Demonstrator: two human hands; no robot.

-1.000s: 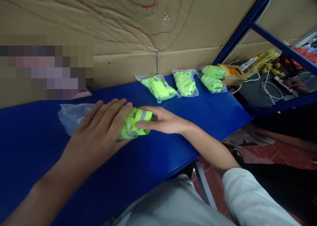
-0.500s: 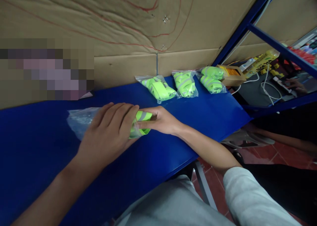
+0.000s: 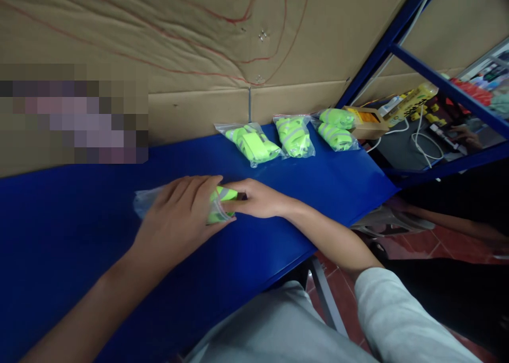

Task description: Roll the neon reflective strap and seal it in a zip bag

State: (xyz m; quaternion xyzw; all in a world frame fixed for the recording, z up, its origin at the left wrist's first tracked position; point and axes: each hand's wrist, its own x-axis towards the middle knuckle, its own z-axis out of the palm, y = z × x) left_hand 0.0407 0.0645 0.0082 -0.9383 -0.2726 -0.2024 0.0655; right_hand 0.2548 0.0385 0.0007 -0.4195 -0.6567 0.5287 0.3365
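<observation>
Neon-green rolled fabric with grey stripes (image 3: 228,193) is lying partly inside a bag of clear plastic (image 3: 147,197), a little left of the centre of the frame, and I am observing it from far away through the head camera. The bare left hand (image 3: 178,209) is clasping the bag from above, and its fingers are covering most of it, so I cannot tell how much fabric it is containing. The bare right hand (image 3: 260,198) is gripping the fabric at the bag's mouth, between the thumb and the other fingers, whose tips I am not seeing well. Below both hands, a smooth blue table (image 3: 270,241) is spreading; I cannot tell whether the bag is touching it. Toward the upper middle and right, three clear plastic bags with neon-green striped fabric (image 3: 294,138) are lying in a row near a brown cardboard wall (image 3: 199,111). Just beside the rightmost one, a small brown cardboard box (image 3: 374,131) is sitting.
</observation>
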